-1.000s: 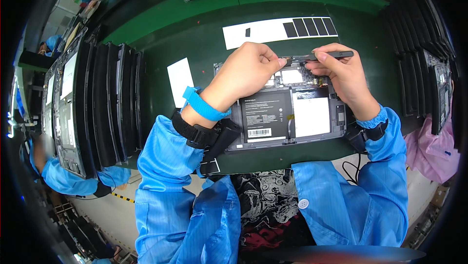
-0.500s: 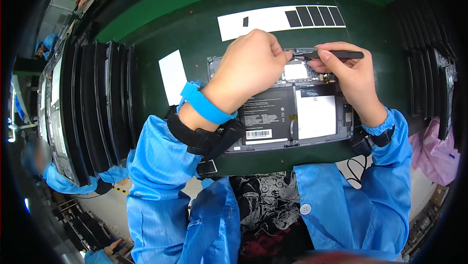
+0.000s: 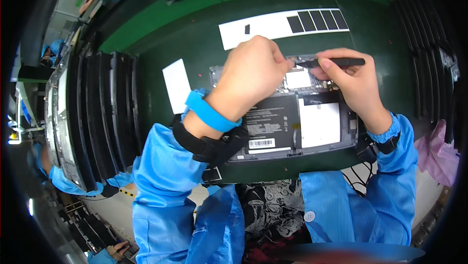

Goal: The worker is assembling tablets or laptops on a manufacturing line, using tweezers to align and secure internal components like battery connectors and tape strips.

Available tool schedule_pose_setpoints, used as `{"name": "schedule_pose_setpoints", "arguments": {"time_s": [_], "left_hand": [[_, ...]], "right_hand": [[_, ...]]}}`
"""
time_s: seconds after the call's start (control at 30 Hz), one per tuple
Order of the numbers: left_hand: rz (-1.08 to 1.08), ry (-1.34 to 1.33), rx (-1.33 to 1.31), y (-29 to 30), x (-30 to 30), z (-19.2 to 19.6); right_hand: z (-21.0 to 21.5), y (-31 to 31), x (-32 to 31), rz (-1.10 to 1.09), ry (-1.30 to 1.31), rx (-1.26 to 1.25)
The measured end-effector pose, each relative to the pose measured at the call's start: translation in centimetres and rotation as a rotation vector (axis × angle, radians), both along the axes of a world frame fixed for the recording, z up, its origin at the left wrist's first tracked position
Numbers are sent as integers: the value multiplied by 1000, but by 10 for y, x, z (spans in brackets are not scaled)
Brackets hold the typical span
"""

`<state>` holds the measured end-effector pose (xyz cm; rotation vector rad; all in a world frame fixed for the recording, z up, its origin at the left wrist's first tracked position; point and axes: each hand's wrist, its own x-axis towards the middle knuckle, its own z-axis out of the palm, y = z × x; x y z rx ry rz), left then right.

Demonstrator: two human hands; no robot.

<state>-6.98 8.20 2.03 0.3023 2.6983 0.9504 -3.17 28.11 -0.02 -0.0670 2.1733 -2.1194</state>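
An opened flat device (image 3: 312, 122) lies on the green mat, its black battery and white inner panels showing. My left hand (image 3: 251, 76) rests over its upper left part, fingers curled down onto the top edge; what the fingertips hold is hidden. My right hand (image 3: 353, 81) grips a thin black tool (image 3: 336, 62), held level with its tip pointing left at the device's top edge, close to my left fingertips. A blue band sits on my left wrist, and black straps sit on both forearms.
A row of dark devices standing on edge (image 3: 92, 118) fills the left side, and more stand at the right (image 3: 434, 69). A white strip with black squares (image 3: 282, 23) lies behind the device, a white card (image 3: 176, 84) to its left. Other people in blue work at far left.
The view has shifted slightly, so the device sits a little lower. Both hands stay at the device's top edge, the tool tip still near my left fingertips.
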Motion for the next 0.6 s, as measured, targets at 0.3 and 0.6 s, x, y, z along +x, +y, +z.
{"name": "schedule_pose_setpoints", "arguments": {"time_s": [0.3,0.6], "left_hand": [[-30,11,-65,2,-4,4],[-94,-310,-112,6,-29,15]], "right_hand": [[-2,2,0,34,14,-11],[-2,1,2,-103,170,-20]]}}
